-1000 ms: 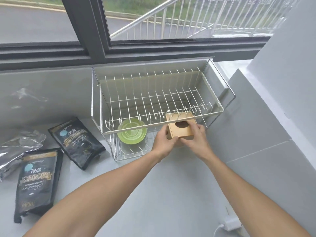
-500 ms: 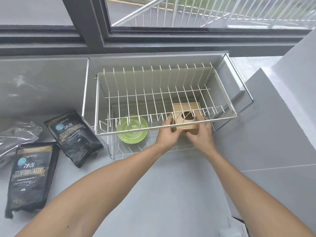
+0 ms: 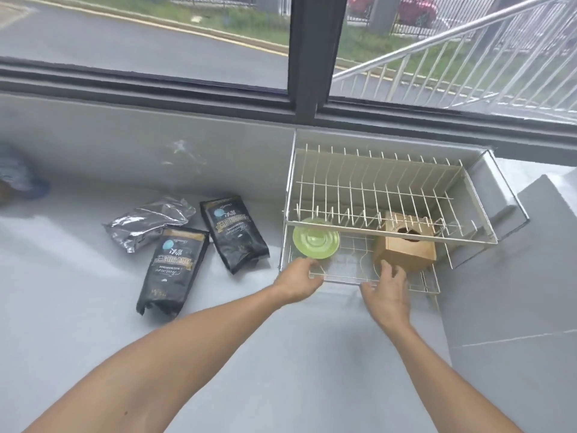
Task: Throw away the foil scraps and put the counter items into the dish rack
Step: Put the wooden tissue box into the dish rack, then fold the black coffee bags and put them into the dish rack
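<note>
A two-tier wire dish rack [image 3: 390, 195] stands on the grey counter against the wall. On its lower tier a wooden box [image 3: 406, 248] with an oval hole sits at the right and a green plate [image 3: 315, 242] at the left. My left hand [image 3: 299, 278] hovers at the rack's lower front edge, just below the plate, fingers loosely curled and empty. My right hand [image 3: 387, 289] is open in front of the box, fingertips close to it, holding nothing. Left of the rack lie two black pouches [image 3: 175, 267] [image 3: 234, 232] and a crumpled silver foil bag [image 3: 150, 225].
A window with a dark frame [image 3: 312, 57] runs above the counter's back wall. A grey tiled wall [image 3: 515, 292] rises right of the rack. A blurred blue object [image 3: 18, 176] sits at the far left. Bare counter [image 3: 281, 354] spreads in front.
Both hands have let go of the wooden box, which now rests on the rack's lower tier, and have drawn back to its front edge. The view has swung left.
</note>
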